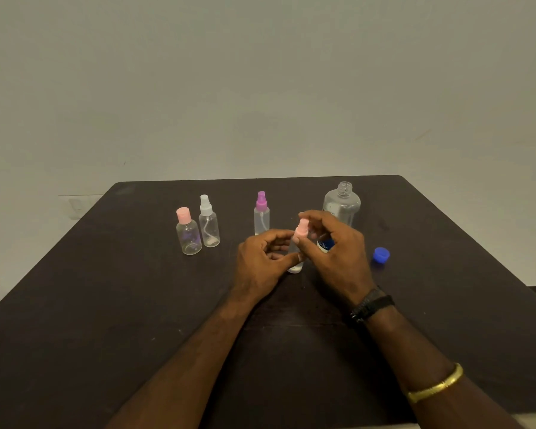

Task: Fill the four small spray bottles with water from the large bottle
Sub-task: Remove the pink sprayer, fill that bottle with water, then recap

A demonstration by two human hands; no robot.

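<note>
A pink-topped spray bottle is held upright between the two hands above the middle of the dark table. Its clear body is gripped by the left hand, with the fingers curled round it from the left and the thumb pressed against its lower part. Its pink spray top is pinched from the right and from above by the curled fingers and thumb of the right hand. Whether the bottle's base touches the table cannot be told. The large bottle stands upright just behind the right hand, with its threaded neck uncapped and its lower part hidden by that hand. A blue cap lies on the table to the right of the right hand, apart from it. A purple-topped spray bottle stands behind the left hand, near the held bottle. Farther left, well apart from the hands, a white-topped spray bottle and a pink-capped bottle stand just beside one another. A black watch is worn on the right wrist and a gold bangle farther up the same forearm.
</note>
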